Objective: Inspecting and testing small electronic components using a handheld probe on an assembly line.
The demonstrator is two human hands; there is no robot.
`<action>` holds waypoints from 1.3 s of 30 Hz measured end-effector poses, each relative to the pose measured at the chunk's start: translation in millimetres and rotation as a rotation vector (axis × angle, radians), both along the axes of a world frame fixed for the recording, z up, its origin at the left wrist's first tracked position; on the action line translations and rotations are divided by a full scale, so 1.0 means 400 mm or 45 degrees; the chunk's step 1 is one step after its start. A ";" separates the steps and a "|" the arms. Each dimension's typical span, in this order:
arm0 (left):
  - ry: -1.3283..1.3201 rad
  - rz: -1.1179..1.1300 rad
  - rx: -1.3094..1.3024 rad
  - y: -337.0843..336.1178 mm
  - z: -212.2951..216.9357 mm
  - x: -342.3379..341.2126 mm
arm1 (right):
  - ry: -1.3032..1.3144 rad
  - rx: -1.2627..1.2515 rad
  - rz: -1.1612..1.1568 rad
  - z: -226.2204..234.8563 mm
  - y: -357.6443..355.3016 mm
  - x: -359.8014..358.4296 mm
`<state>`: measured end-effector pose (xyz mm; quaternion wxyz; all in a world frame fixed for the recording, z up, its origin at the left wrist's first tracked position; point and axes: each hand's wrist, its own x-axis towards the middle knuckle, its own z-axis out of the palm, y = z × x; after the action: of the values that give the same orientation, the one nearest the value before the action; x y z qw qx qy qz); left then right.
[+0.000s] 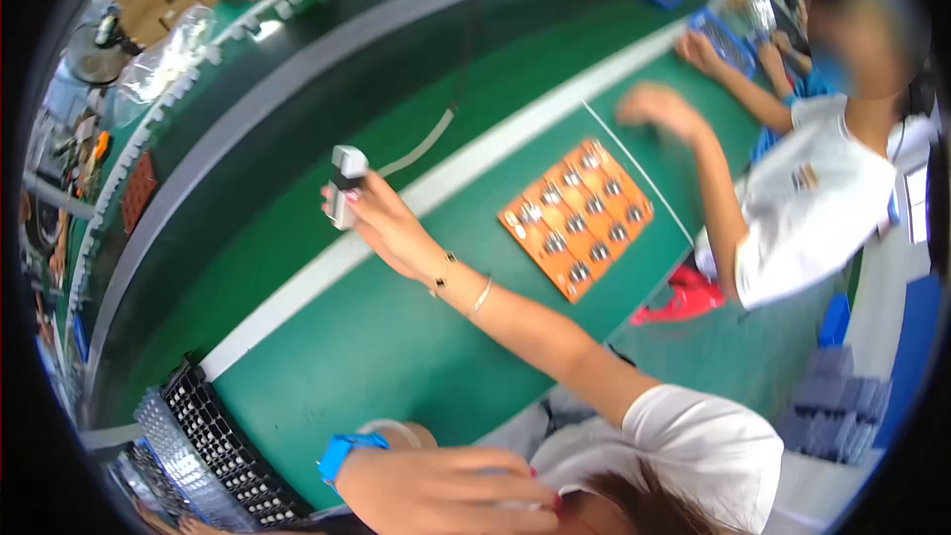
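My right hand is stretched out over the conveyor's near pale edge, closed around a small block-shaped white and black device. Bracelets circle that wrist. Low in the picture and close to the camera is my left hand, a blue band around its wrist. Its fingers stretch to the right, slightly blurred, and nothing shows in them. To the right of my right forearm, an orange tray lies on the green table, carrying several round metal parts in rows.
A co-worker's blurred hand moves beyond the tray. A pale cable hangs over the green conveyor. Black trays of small parts stand at the lower left. Blue trays lie at the far right.
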<state>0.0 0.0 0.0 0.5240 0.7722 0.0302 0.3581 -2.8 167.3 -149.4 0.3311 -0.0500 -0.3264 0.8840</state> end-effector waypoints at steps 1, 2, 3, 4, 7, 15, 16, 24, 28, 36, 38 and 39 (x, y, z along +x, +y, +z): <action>0.097 0.048 0.198 0.013 0.020 -0.009 | -0.013 0.050 -0.040 0.051 0.009 0.016; 0.227 0.167 0.405 0.022 0.008 0.025 | 0.037 0.079 -0.013 0.065 0.007 0.056; 0.222 0.174 0.388 0.036 -0.011 0.054 | 0.054 0.117 0.013 0.084 0.009 0.112; 0.380 0.121 0.247 0.067 -0.013 0.065 | 0.077 0.197 -0.006 0.104 0.025 0.162; 0.623 0.484 -0.229 0.130 -0.082 0.094 | 0.033 0.366 -0.060 0.131 0.031 0.315; 0.549 1.857 -0.240 0.346 -0.380 0.163 | -0.664 1.099 -0.645 0.093 0.090 0.631; 0.578 1.833 -0.275 0.355 -0.393 0.167 | -0.737 1.129 -0.794 0.070 0.111 0.675; 0.717 1.854 0.118 0.357 -0.458 0.150 | -0.862 0.434 -1.435 -0.106 0.099 0.760; 0.840 1.974 0.176 0.315 -0.429 0.179 | -0.958 0.484 -1.506 -0.105 0.013 0.703; 0.946 2.431 0.022 0.007 -0.425 0.069 | -0.785 0.299 -1.224 -0.085 -0.149 0.606; 0.961 2.575 -0.036 -0.069 -0.443 0.051 | -0.742 0.293 -1.130 -0.081 -0.204 0.568; 0.956 2.659 -0.035 -0.116 -0.455 0.045 | -0.717 0.286 -1.073 -0.080 -0.238 0.545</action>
<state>17.9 -46.3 -181.9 -0.0693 0.4209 0.8269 0.3664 215.3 72.2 -181.4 0.5611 -0.3771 -0.4473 0.5856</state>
